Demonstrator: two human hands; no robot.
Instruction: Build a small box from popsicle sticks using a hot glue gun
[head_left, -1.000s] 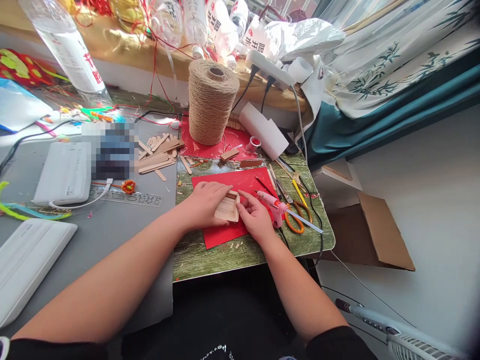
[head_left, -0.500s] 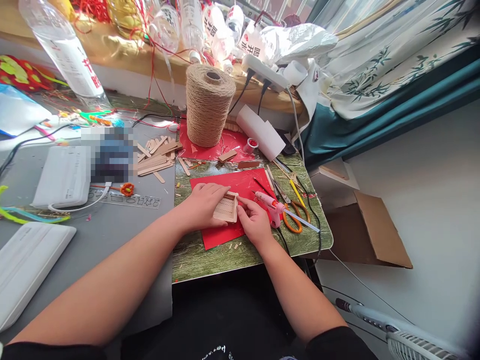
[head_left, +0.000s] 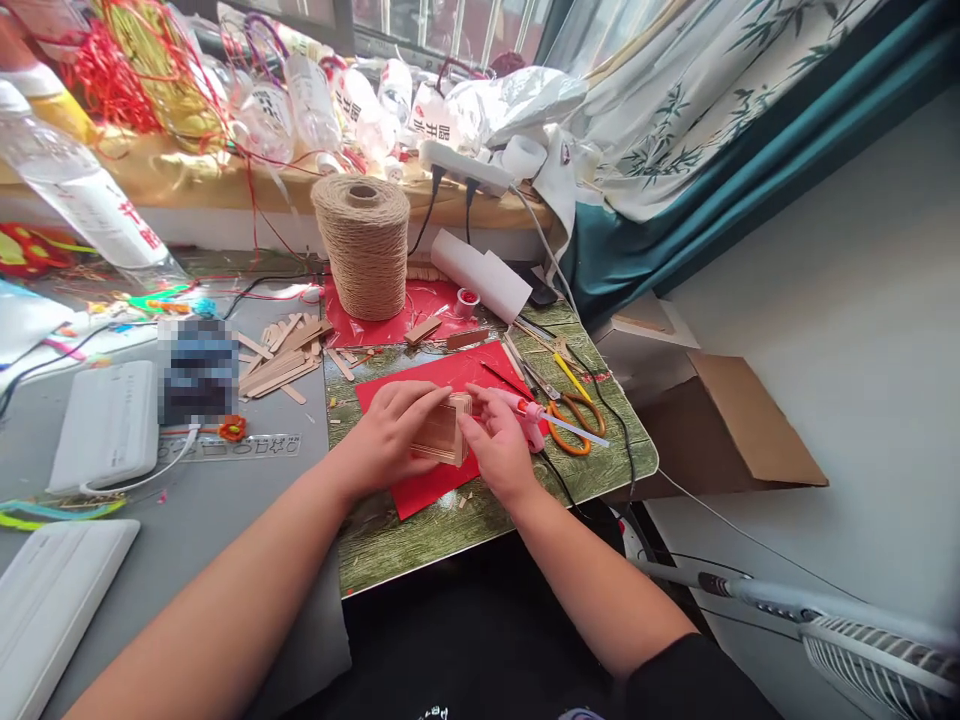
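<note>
A small box of wooden craft sticks [head_left: 441, 432] is tilted up over the red sheet [head_left: 411, 500], its stacked edge facing right. My left hand [head_left: 386, 435] is closed around its left side, thumb below and fingers over the top. The fingertips and thumb of my right hand [head_left: 499, 445] press on its right edge. Whether a separate stick is between those fingers I cannot tell. Just beyond my right hand lies a pink hot glue gun [head_left: 532, 410] with a clear glue stick in its back, partly hidden by that hand.
Orange-handled scissors [head_left: 574, 420] and a yellow-handled tool [head_left: 571, 374] lie at the right. Loose craft sticks [head_left: 289, 355] are piled left of a big twine spool [head_left: 361, 250]. A white paper roll [head_left: 480, 275], a power strip [head_left: 465, 168] and cables stand behind; power banks [head_left: 105, 425] lie left.
The box has been tipped up so its side edge shows instead of its inside. Both hands still hold it. The camera view has shifted, moving the background left and down.
</note>
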